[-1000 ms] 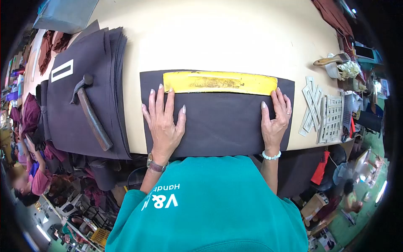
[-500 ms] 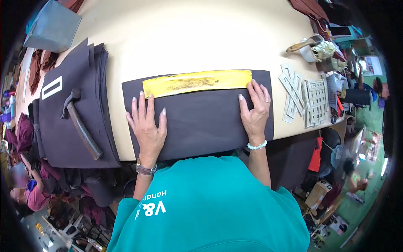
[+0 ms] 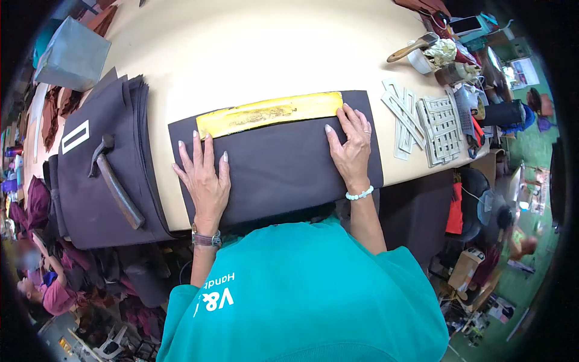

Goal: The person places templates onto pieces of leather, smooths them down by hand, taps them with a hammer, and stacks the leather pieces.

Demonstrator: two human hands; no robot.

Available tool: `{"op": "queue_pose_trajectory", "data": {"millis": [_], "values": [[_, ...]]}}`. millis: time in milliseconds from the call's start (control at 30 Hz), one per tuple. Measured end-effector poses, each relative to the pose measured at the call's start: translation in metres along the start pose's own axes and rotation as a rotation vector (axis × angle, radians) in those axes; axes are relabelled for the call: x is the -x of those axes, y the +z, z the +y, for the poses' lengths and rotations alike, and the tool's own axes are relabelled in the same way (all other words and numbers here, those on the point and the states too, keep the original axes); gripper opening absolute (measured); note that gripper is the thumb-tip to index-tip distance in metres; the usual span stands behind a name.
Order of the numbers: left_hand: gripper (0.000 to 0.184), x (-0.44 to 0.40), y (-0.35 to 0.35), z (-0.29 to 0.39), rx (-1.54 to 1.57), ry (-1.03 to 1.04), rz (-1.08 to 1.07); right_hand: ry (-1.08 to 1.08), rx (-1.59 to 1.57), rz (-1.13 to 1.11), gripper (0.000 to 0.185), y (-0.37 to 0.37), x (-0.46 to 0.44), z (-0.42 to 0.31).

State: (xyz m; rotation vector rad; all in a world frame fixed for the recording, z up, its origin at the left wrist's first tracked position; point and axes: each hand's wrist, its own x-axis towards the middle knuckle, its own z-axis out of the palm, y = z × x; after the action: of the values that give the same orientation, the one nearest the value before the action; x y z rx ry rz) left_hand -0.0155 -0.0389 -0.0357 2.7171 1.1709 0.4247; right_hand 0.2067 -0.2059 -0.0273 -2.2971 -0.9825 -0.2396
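A dark sheet of material lies flat at the table's front edge, close to my body. Along its far edge runs a yellow strip with dark smudges on its face. My left hand rests on the sheet with fingers spread, its fingertips touching the strip's left end. On the other side, my right hand lies flat with thumb apart, fingertips at the strip's right end. Neither hand grasps anything; both press down from above.
To the left, a hammer and a pale rectangular frame lie on stacked dark sheets. Pale slotted templates and a brush over a white tub are at right. A grey box stands back left.
The whole view has shifted and turned slightly, so the table's contents appear moved. Both hands keep their places on the sheet and strip.
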Motion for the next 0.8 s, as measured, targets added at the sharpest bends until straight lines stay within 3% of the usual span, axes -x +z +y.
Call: {"op": "queue_pose_trajectory", "data": {"millis": [500, 800], "values": [[0.049, -0.016, -0.021, 0.009, -0.061, 0.018, -0.048, -0.025, 0.064, -0.024, 0.039, -0.002, -0.001, -0.002], [0.049, -0.011, -0.009, 0.006, 0.102, -0.022, -0.006, -0.021, 0.078, -0.089, 0.039, -0.002, -0.003, -0.005]]}}
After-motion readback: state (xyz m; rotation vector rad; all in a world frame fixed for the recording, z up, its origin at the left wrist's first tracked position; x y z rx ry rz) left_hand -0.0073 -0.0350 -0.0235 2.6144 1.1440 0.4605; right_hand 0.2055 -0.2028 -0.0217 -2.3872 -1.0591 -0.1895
